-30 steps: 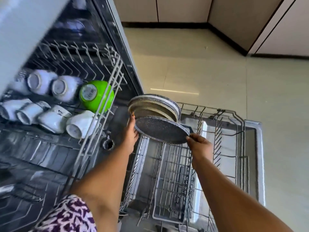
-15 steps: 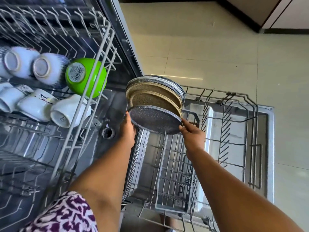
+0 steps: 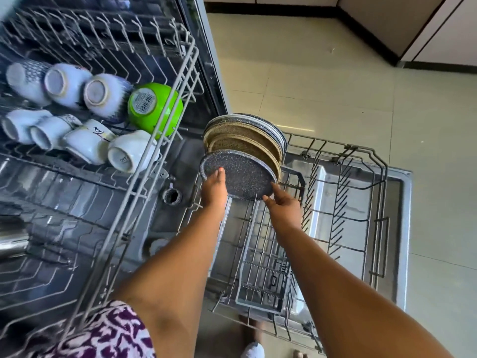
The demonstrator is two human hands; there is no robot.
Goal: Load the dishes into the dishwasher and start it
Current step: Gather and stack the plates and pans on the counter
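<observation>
Your left hand [image 3: 214,188] has slid its thumb onto the dark speckled round plate [image 3: 238,177]; your right hand [image 3: 282,206] pinches its edge, both grips holding it upright against the row of plates [image 3: 245,139] in the grey wire lower rack [image 3: 343,202].

Both arms extended forward; left hand [image 3: 213,189] and right hand [image 3: 283,207] with fingers curled, thumbs raised, well apart.
</observation>
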